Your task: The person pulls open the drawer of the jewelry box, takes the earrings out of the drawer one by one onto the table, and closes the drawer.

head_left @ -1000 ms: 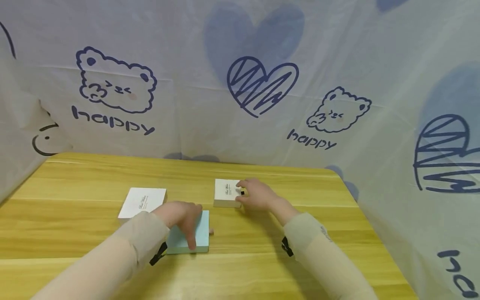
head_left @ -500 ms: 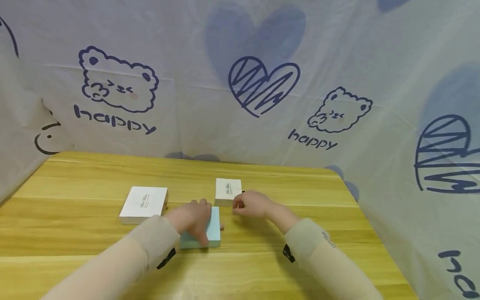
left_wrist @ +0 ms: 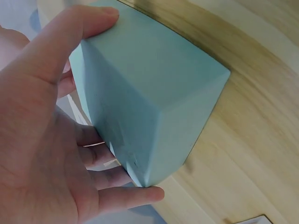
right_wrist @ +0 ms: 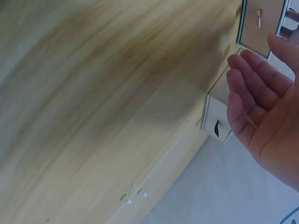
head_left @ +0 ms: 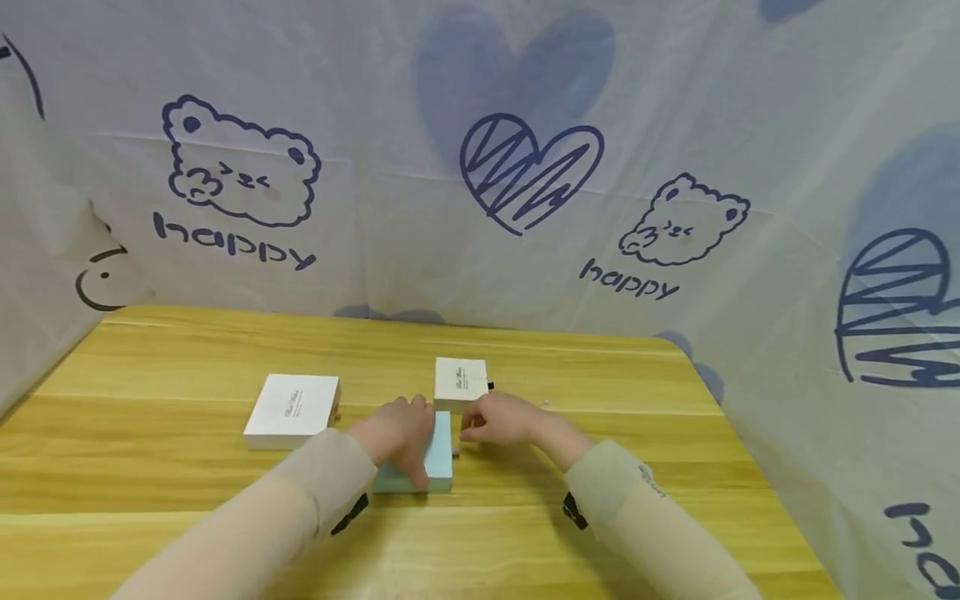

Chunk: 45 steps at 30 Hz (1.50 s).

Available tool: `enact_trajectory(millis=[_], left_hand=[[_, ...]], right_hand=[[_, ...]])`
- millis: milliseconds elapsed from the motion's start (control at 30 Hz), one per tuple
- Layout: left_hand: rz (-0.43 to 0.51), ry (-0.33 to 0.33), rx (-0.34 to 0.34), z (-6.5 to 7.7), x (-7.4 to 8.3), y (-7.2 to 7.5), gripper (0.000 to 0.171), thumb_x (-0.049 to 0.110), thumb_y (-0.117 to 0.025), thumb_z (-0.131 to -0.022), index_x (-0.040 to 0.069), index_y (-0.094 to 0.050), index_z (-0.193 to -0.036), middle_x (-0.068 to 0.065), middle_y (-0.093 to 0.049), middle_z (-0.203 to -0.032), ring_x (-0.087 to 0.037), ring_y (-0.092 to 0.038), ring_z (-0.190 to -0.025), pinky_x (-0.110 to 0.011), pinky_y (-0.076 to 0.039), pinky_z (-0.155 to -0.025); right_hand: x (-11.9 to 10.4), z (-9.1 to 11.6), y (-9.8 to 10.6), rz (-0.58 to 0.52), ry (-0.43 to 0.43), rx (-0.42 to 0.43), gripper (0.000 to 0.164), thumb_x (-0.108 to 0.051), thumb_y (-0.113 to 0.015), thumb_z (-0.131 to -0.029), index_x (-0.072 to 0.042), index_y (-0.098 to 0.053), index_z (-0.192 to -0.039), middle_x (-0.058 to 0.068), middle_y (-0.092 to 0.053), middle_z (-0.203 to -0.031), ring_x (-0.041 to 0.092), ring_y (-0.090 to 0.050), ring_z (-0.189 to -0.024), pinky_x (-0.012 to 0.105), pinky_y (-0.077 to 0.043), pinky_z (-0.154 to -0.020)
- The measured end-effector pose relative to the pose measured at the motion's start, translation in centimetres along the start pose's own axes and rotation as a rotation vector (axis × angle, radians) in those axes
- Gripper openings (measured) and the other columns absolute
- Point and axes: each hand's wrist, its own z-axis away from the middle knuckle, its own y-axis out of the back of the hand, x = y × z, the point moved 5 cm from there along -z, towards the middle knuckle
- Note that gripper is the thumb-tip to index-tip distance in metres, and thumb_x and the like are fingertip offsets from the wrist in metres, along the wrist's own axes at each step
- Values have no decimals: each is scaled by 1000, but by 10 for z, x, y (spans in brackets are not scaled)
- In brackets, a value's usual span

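Observation:
My left hand (head_left: 399,433) grips a light blue drawer box (left_wrist: 126,88), thumb on the near side and fingers along the far side. A pinkish ribbon tab (right_wrist: 259,18) sticks out of the box's right end. Just beyond that end is my right hand (right_wrist: 266,88), with loosely bent fingers and nothing between them. Its thumb and fingertips are close to the tab. A smaller white box (head_left: 461,379) with printed lettering and a black tab (right_wrist: 217,128) stands right behind the right hand, partly covered by it.
A larger white box (head_left: 292,408) with lettering lies on the wooden table (head_left: 187,492) at the left. Two tiny earrings with a pearl-like bead (right_wrist: 127,199) lie right of the small white box. A printed cloth (head_left: 397,250) hangs behind the table.
The left hand has slid the blue box right and slightly away from me. My right hand has left the small white box and come nearer the blue box's tab, uncovering the earrings.

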Motion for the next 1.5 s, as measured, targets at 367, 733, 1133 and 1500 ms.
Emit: enact_trajectory(millis=[367,733,1133,1500], left_hand=[[-98,8,9,-5,2,0,89,54,-81,-56,-2,-47,-116,-10,-49,-98,-22,-50,-85,-32,-50,-79],[-131,8,-6,-9,2,-3,88,57,-79,-57,0,-47,-116,-9,-49,-97,-20,-49,-83,-30,-49,-78],[-170,3,-11,-9,2,-1,88,61,-77,-58,0,-48,-115,-9,-49,-96,-21,-49,-82,-29,-50,-77],[-167,3,-19,-8,2,-1,90,62,-76,-59,-1,-47,-116,-10,-49,-97,-21,-49,-82,-29,-49,-78]], right_hand=[[-10,-2,-5,-55,38,-45,20,-25,-60,-91,-9,-72,-95,1,-71,-88,6,-61,-75,21,-48,-71],[-12,-8,-8,-49,35,-49,16,-19,-61,-90,-8,-72,-93,0,-68,-79,4,-49,-64,19,-44,-65],[-13,-9,-11,-242,-103,-50,37,-4,-59,-86,-13,-44,-54,-4,-45,-52,7,-33,-47,17,-30,-50],[-14,-9,-15,-351,-251,-23,25,0,-59,-84,-1,-58,-59,9,-65,-61,10,-50,-50,16,-37,-47]])
